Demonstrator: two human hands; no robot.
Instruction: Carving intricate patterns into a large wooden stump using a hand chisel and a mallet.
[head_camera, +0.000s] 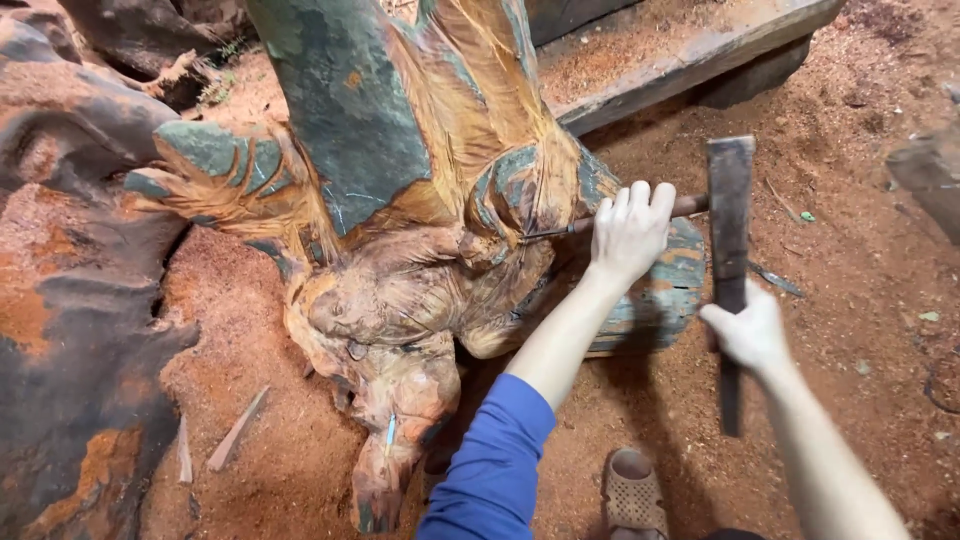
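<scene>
My left hand (630, 232) clenches the chisel (610, 220) with its tip set against the wood carving (400, 270) lying on the sawdust floor (850, 250) — my right hand (748, 335) grips the flat mallet (730, 250) upright, raised behind the chisel's butt.

Reddish sawdust covers the floor (850, 230); a rough plank (690, 60) lies behind, dark rock (70, 330) at one side.
</scene>
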